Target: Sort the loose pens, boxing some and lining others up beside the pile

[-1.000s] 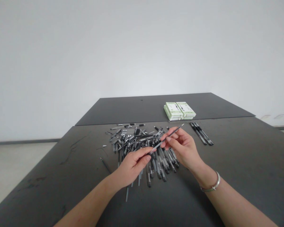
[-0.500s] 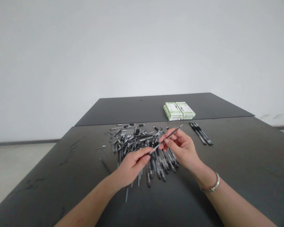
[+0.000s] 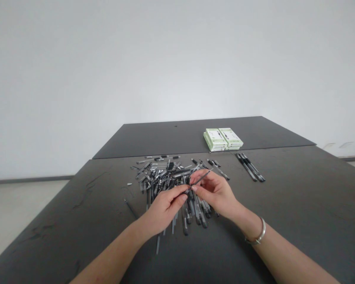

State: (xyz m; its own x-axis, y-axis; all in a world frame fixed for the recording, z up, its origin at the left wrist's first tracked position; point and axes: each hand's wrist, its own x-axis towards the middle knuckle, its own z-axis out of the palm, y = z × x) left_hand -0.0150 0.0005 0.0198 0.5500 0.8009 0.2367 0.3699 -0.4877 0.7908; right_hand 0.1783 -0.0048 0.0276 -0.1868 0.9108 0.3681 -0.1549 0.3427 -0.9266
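Dark, thin and straight, the pen refill (image 3: pixel 199 180) is a narrow plastic tube held in the air just above the pile (image 3: pixel 165 175), slanting up and away toward the right.

**Hold.** The left hand (image 3: pixel 165 209) pinches the near end between thumb and fingertips. The right hand (image 3: pixel 217 193) pinches the tube further along, and the far tip projects past its fingers. Both hands are closed in a fingertip grip, with neither palm touching the tube.

**Handling, judged from shape.**
- Weight: very light; fingertip force should be enough.
- Stiffness: probably springy rather than rigid, so a tube this slim would bow under side load.
- Surface: smooth and round, so it is likely to roll or slip if pinched loosely.
- Grip point: best taken near one end and again at mid-length, as shown, to limit flexing. The writing tip is too small to make out.

**Surroundings.**
- The pile is a loose tangle of grey, clear and black pen barrels and small parts lying directly on the counter (image 3: pixel 298 189), a matt dark slab with faint scuffs.
- Capped pens (image 3: pixel 251 167) lie side by side to the right, well apart from the pile.
- Pale green cardboard boxes (image 3: pixel 223 139) sit beyond them, edges touching.
- A metal bracelet (image 3: pixel 258 236) circles the right wrist.
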